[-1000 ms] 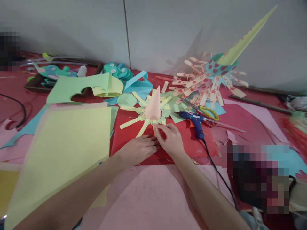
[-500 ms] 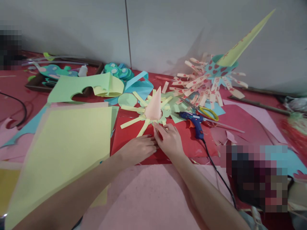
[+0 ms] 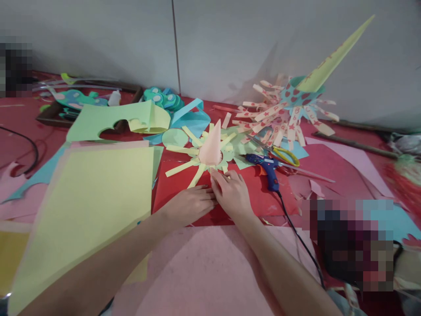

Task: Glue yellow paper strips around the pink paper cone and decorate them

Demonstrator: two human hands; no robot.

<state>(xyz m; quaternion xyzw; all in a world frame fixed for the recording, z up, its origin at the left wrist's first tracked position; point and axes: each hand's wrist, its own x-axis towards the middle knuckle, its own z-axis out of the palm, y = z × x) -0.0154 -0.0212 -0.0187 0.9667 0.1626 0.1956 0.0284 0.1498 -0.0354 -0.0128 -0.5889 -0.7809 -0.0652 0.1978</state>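
Observation:
A pale pink paper cone [image 3: 211, 147] stands upright in the middle of a green scalloped paper base with yellow strips [image 3: 179, 168] spreading outward. It rests partly on a red sheet [image 3: 272, 199]. My right hand [image 3: 233, 191] is at the base's near edge, its thumb and index finger pinched on a strip below the cone. Beside it on the left, my left hand [image 3: 194, 204] lies over the red sheet with its fingers extended, fingertips close to the right hand. To the right lies a blue glue gun [image 3: 268, 169] with a black cord.
Yellow-handled scissors [image 3: 286, 156] lie behind the glue gun. A finished-looking paper piece with a tall yellow cone [image 3: 335, 59] stands at the back right. Large yellow sheets [image 3: 95, 210] cover the left. Behind them are a cut green sheet [image 3: 88, 120] and a dark tray [image 3: 49, 115].

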